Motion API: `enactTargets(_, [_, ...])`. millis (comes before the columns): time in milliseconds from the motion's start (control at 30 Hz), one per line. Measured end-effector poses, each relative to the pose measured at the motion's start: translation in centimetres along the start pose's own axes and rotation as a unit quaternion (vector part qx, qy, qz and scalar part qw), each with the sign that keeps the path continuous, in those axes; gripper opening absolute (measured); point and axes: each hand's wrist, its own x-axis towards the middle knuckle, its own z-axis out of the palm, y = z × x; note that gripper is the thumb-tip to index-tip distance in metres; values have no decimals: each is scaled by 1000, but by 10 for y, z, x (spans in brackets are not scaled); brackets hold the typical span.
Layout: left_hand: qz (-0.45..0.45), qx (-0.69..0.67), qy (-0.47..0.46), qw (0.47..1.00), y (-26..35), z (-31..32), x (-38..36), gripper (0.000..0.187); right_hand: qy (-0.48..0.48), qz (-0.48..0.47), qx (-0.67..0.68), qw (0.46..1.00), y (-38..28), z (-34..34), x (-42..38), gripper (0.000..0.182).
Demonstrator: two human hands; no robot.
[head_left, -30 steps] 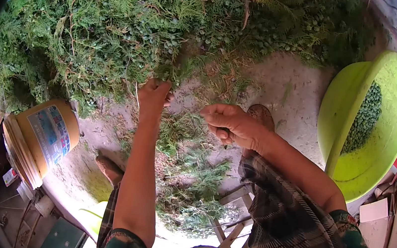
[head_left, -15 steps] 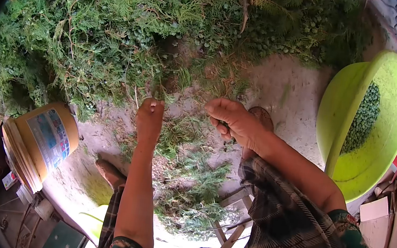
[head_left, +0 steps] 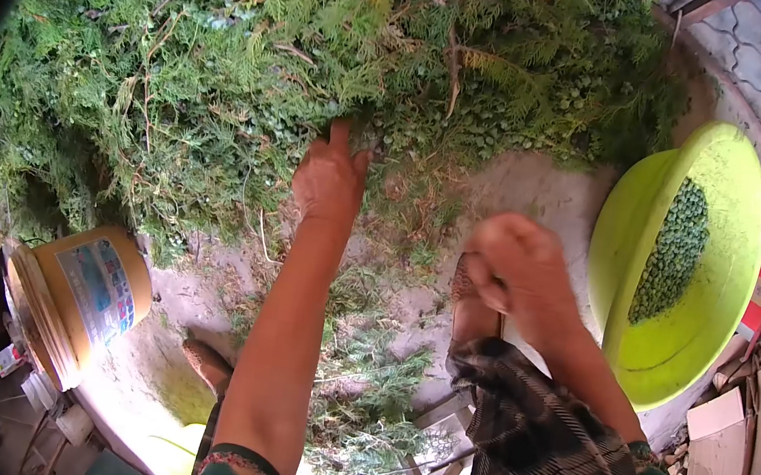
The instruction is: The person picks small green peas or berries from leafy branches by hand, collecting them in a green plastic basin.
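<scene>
My left hand (head_left: 331,178) reaches into the near edge of a large pile of green conifer branches (head_left: 218,82), its index finger stretched out and partly hidden in the foliage. Nothing shows held in it. To the right, above my foot, my right hand (head_left: 516,265) is curled closed and blurred; what it holds, if anything, is hidden. A tilted yellow-green basin (head_left: 693,346) stands farther right, with many small green cones (head_left: 675,252) inside it.
A yellow bucket (head_left: 105,283) with a label stands at the left. Loose sprigs (head_left: 371,380) lie on the floor between my feet. Cardboard (head_left: 717,455) is at the lower right, near a red box (head_left: 760,288). Paving (head_left: 759,66) shows at the upper right.
My left hand has moved forward to the branches, and its index finger has extended. My right hand has shifted right and slightly back towards my body. The view has shifted slightly.
</scene>
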Motion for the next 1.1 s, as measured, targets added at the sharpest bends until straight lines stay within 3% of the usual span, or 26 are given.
enactTargets(100, [9, 41, -44, 998, -28, 22, 16, 33, 114, -109, -28, 987, -25, -25, -26, 26])
enactTargets(167, [6, 39, -15, 999, -37, 9, 1, 32, 167, -179, 11, 970, -34, -44, -39, 25])
enactTargets(233, [46, 0, 84, 995, -51, -6, -15, 31, 212, -212, 15, 954, -36, -63, -43, 24])
enactTargets(367, [34, -47, 91, 994, -74, -37, -34, 30, 313, -246, -8, 917, -26, -103, -51, 22])
enactTargets(400, [0, -132, 76, 988, -81, -43, -33, 29, 310, -249, -7, 917, -23, -112, -55, 22])
enactTargets(433, [-32, -215, 59, 974, -90, -50, -33, 27, 343, -246, -6, 906, -20, -120, -60, 22])
enactTargets(533, [81, -343, 204, 913, -114, -87, -37, 21, 392, -247, -21, 886, -9, -145, -75, 21])
enactTargets(567, [64, -499, 211, 838, -110, -106, -44, 25, 409, -254, -40, 876, -6, -156, -79, 21])
enactTargets(667, [64, -541, 238, 804, -127, -143, -43, 25, 458, -217, -107, 855, 24, -201, -82, 21])
enactTargets(733, [-7, -421, 163, 892, -168, -122, -24, 25, 455, -195, -139, 858, 49, -220, -80, 21])
enactTargets(767, [-7, -420, 165, 892, -161, -128, -25, 25, 456, -175, -168, 856, 63, -232, -77, 21])
enactTargets(800, [-69, -529, 153, 832, -147, -137, -26, 25, 476, -159, -276, 820, 81, -254, -73, 20])
enactTargets(833, [-131, -627, 135, 756, -138, -141, -28, 26, 477, -157, -276, 820, 85, -251, -75, 20])
enactTargets(900, [-124, -612, 125, 771, -145, -138, -27, 25, 436, -209, -419, 769, 88, -234, -78, 17])
enactTargets(967, [-121, -654, 140, 734, -131, -147, -35, 25, 402, -213, -464, 760, 92, -232, -82, 17])
enactTargets(1033, [-139, -655, 122, 733, -138, -148, -37, 27, 370, -219, -502, 750, 92, -228, -87, 18])
enactTargets(1100, [-178, -680, 95, 705, -146, -146, -40, 32, 325, -240, -580, 708, 88, -225, -92, 21])
